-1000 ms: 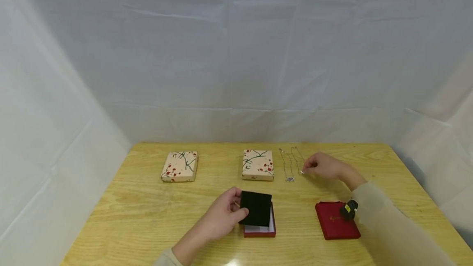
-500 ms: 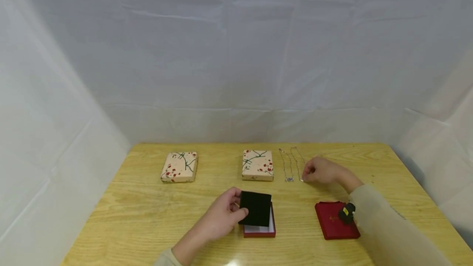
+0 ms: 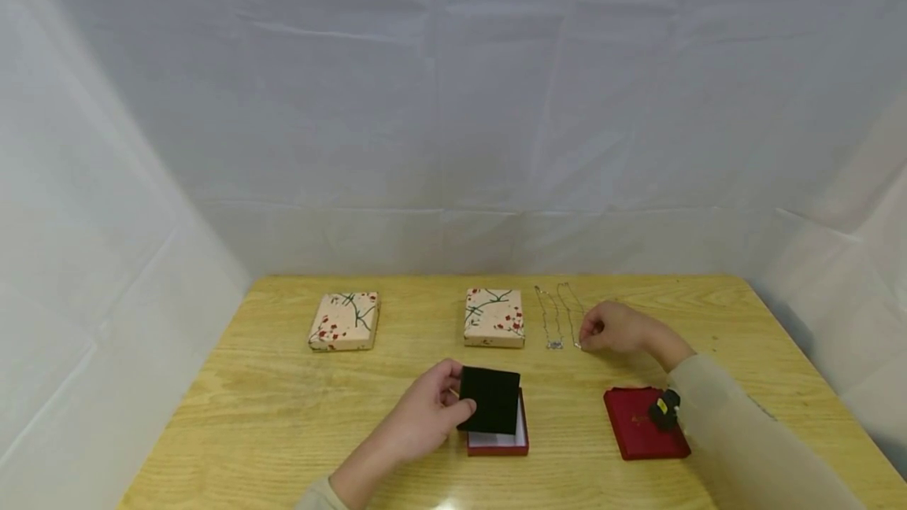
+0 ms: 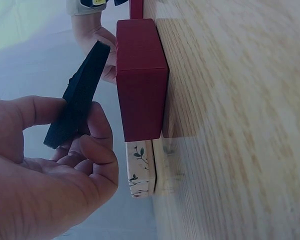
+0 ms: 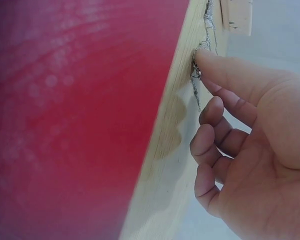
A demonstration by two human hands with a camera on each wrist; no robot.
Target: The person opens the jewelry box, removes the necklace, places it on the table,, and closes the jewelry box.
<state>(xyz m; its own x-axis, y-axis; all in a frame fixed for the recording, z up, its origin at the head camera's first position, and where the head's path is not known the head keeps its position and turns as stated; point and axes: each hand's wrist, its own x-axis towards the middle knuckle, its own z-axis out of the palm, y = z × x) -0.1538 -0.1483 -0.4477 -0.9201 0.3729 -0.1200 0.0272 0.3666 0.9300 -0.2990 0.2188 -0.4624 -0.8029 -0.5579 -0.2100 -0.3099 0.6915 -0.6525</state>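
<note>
1. Lower centre of the frame: my left hand point(image 3: 423, 419) grips a black box pad point(image 3: 492, 400), thumb on top, over an open red box point(image 3: 498, 451).
2. Right of centre: the rightmost silver necklace point(image 3: 571, 323), its lower end pinched by my right hand point(image 3: 623, 328).

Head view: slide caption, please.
Left hand holds a black pad above an open red box; right hand pinches a silver necklace.
</note>
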